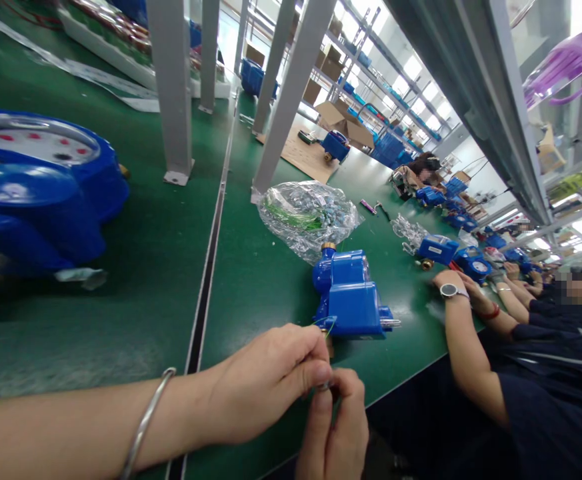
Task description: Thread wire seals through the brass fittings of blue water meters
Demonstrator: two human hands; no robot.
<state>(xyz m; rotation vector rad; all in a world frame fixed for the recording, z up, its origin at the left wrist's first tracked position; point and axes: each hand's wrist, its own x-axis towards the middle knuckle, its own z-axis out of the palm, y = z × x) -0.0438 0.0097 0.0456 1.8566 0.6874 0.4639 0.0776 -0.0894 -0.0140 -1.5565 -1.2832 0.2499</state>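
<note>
A blue water meter (355,300) with brass end fittings lies on the green workbench, just beyond my hands. A thin green wire (331,324) loops from its near end toward my fingers. My left hand (271,383), with a silver bangle on the wrist, is closed in a pinch by the near brass fitting. My right hand (338,423) meets it fingertip to fingertip, also pinched. Between the fingertips shows a small shiny piece (325,385), mostly covered. How the wire runs into it is hidden.
A clear plastic bag (311,213) of green wires and small bluish pieces lies behind the meter. Another blue meter (35,193) stands at left, past a dark bench seam (205,300). Grey posts (291,93) rise from the bench. At right, a co-worker's arm (463,340) reaches in.
</note>
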